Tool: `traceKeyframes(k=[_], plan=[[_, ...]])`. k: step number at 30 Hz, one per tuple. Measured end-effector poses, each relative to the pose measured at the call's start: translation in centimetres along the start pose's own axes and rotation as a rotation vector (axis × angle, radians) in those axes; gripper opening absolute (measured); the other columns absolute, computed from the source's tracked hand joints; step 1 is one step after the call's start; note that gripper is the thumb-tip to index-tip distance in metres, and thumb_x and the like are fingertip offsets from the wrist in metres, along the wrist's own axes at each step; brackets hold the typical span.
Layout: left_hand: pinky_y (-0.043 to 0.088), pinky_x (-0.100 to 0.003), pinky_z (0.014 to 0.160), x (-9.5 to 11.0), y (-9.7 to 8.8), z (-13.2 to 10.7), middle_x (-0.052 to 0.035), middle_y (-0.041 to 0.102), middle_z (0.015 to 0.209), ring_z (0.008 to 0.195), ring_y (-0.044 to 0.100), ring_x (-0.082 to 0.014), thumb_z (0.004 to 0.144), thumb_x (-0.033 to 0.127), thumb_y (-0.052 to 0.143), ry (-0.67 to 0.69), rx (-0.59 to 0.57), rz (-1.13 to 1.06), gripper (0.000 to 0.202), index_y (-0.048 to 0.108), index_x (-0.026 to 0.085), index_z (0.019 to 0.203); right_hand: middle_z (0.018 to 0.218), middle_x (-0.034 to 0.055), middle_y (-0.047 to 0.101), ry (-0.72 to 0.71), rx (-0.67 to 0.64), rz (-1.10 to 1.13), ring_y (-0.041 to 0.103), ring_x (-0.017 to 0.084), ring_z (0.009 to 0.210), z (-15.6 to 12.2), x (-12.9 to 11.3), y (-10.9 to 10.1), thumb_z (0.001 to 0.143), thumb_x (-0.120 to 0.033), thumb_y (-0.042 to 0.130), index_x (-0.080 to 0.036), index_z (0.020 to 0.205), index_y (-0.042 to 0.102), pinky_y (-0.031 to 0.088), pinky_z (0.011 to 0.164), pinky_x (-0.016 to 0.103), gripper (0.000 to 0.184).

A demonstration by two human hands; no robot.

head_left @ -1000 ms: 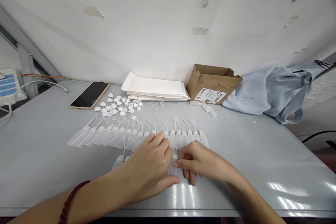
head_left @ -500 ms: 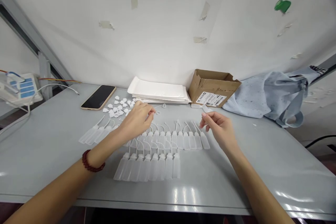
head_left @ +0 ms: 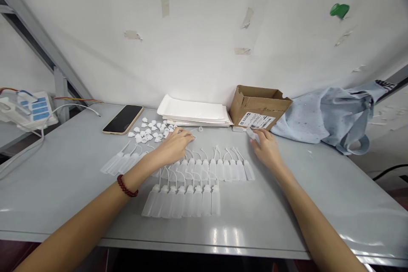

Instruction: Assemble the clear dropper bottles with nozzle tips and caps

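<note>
Two rows of small translucent squeeze bottles lie on the grey table (head_left: 57,187): a long back row (head_left: 219,169) and a shorter front row (head_left: 185,200). My left hand (head_left: 174,146) reaches over the back row toward a thin white cap strap (head_left: 196,129), its fingers bent and pinched close to it. My right hand (head_left: 266,148) lies at the right end of the back row, its fingers closing on a loose bottle (head_left: 251,133) below the cardboard box (head_left: 259,108). A pile of small white caps (head_left: 149,129) lies just left of my left hand.
A phone (head_left: 123,119) lies face up at the back left, a stack of white padded envelopes (head_left: 194,112) beside it. A pale blue cloth bag (head_left: 334,112) lies at the right. A device with blue buttons (head_left: 27,108) and cables sits at far left.
Both hands left the front row of bottles and moved away from me. The left went to the cap strap; the right dropped onto the loose bottle by the box.
</note>
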State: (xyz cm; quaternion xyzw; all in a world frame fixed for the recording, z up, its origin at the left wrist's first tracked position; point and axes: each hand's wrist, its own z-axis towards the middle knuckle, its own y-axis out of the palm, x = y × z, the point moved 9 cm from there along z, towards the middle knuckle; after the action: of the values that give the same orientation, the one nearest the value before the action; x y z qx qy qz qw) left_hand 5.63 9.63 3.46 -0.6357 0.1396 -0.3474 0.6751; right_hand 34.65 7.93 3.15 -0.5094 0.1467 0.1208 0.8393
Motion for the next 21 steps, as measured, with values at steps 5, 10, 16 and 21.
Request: traceKeyframes(k=[5, 10, 16, 21], plan=[[0.040, -0.044, 0.088, -0.1, 0.4, 0.2, -0.0089, 0.060, 0.123, 0.111, 0.046, -0.0302, 0.077, 0.000, 0.037, -0.007, -0.016, -0.016, 0.046, 0.063, 0.014, 0.112, 0.123, 0.0195, 0.056, 0.025, -0.042, -0.044, 0.051, 0.033, 0.116, 0.0, 0.6, 0.5, 0.078, -0.014, 0.047, -0.010, 0.112, 0.060, 0.041, 0.096, 0.046, 0.036], [0.041, -0.043, 0.087, 0.3, -0.7, 0.0, -0.0071, 0.063, 0.117, 0.108, 0.048, -0.0287, 0.079, 0.002, 0.037, -0.013, 0.033, -0.075, 0.042, 0.064, 0.016, 0.107, 0.102, 0.0151, 0.067, 0.079, -0.065, -0.037, 0.061, 0.031, 0.098, 0.1, 1.2, 0.0, 0.075, -0.011, 0.046, -0.015, 0.098, 0.065, 0.045, 0.087, 0.044, 0.030], [0.045, -0.041, 0.088, 0.8, -3.7, -0.5, -0.0087, 0.068, 0.104, 0.104, 0.055, -0.0257, 0.085, 0.015, 0.040, -0.085, 0.193, -0.200, 0.029, 0.066, 0.015, 0.098, 0.088, 0.0143, 0.069, 0.193, -0.020, 0.066, 0.065, 0.031, 0.084, 0.0, 1.8, -1.5, 0.071, -0.013, 0.050, -0.015, 0.094, 0.065, 0.047, 0.078, 0.044, 0.028], [0.050, -0.033, 0.073, 0.5, -5.6, -1.2, -0.0048, 0.072, 0.089, 0.082, 0.063, -0.0203, 0.083, 0.024, 0.049, -0.173, 0.331, -0.332, 0.020, 0.067, 0.018, 0.081, 0.102, 0.0143, 0.068, 0.275, 0.055, 0.276, 0.066, 0.027, 0.085, -0.3, 0.9, -3.4, 0.073, -0.026, 0.056, -0.015, 0.107, 0.059, 0.050, 0.078, 0.042, 0.036]])
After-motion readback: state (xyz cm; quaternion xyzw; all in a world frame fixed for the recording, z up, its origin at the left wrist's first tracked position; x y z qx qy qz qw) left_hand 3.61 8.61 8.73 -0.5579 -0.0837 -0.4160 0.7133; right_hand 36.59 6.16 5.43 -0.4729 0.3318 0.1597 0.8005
